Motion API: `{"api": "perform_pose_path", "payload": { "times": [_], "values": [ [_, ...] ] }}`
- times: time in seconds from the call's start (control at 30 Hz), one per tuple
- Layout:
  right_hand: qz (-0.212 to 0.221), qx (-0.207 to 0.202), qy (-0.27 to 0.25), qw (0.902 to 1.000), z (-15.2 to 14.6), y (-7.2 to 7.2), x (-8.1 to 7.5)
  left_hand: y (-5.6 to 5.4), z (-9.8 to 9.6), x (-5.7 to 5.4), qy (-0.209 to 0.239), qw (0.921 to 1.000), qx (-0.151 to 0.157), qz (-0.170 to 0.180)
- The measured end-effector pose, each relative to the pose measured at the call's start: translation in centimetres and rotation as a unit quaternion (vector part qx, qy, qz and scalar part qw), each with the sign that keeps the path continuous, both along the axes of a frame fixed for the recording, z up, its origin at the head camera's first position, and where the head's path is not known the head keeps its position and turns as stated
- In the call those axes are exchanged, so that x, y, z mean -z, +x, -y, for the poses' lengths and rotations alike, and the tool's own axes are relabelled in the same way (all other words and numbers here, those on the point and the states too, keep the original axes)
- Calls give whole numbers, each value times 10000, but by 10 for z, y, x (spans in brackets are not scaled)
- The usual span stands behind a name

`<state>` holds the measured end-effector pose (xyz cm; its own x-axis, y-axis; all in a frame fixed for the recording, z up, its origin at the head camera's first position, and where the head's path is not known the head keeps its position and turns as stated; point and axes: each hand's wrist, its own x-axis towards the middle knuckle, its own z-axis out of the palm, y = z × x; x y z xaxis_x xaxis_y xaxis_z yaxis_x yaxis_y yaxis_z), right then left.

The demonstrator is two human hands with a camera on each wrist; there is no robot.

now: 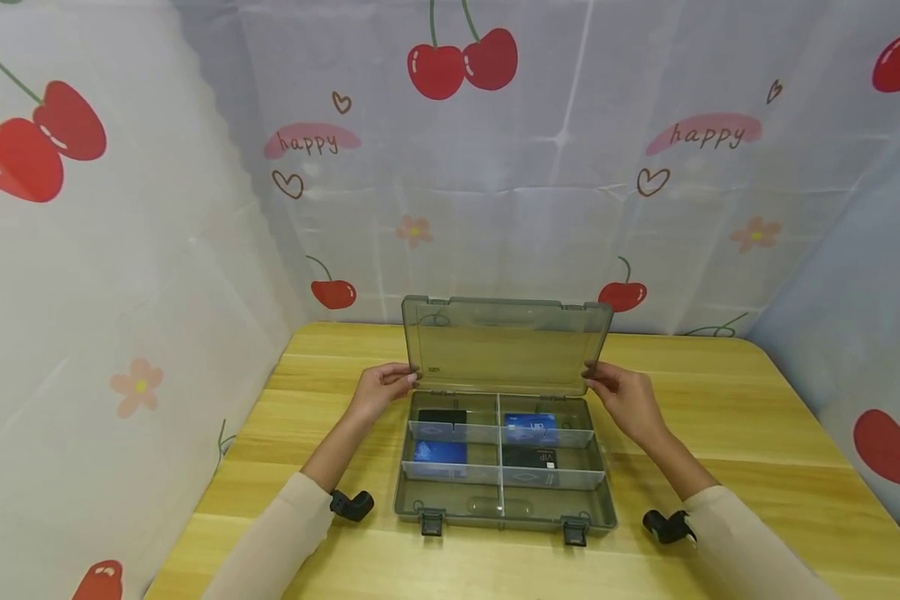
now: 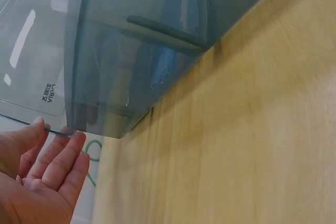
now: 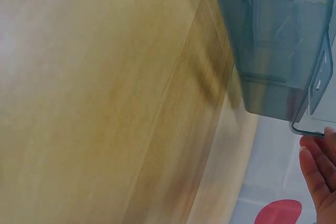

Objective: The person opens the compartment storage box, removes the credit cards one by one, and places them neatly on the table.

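A smoky clear divided box (image 1: 461, 502) lies on the table with its lid (image 1: 507, 342) raised at the back. By the lower left corner of the lid, my left hand (image 1: 378, 389) pinches the edge between thumb and fingers. My right hand (image 1: 630, 402) grips the opposite edge, low on the right. A dark card (image 1: 441, 417) and a blue VIP card (image 1: 528, 427) sit in the back row of compartments. The middle row holds a blue card (image 1: 440, 452) at left and a black VIP card (image 1: 528, 457) at right. The front row shows only its bare floor.
Two black latches, a left one (image 1: 431, 522) and a right one (image 1: 573, 532), hang off the box's front. The wooden table (image 1: 330, 558) ends at a cherry-print curtain (image 1: 495, 233) behind the lid. Black camera mounts (image 1: 352, 506) sit at both wrists.
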<state>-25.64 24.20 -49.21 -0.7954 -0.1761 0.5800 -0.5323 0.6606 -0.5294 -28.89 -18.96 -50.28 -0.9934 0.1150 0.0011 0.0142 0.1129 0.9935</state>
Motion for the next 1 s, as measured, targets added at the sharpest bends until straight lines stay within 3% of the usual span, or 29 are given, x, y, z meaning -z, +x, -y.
{"api": "perform_pose_path", "payload": {
  "times": [0.4,0.6,0.77,1.0],
  "values": [
    [779,-142,-462,9958,0,-10,6,-8,-2,8,262,9995,-65,159],
    [1127,22,-458,9926,-1,-13,6,-12,-4,11,132,9997,-178,132],
    [1281,60,-456,9907,-3,-17,7,-16,-6,13,300,9992,-177,211],
    [1517,76,-407,9876,-2,-22,11,-17,-7,15,350,9979,-266,485]
  ]
}}
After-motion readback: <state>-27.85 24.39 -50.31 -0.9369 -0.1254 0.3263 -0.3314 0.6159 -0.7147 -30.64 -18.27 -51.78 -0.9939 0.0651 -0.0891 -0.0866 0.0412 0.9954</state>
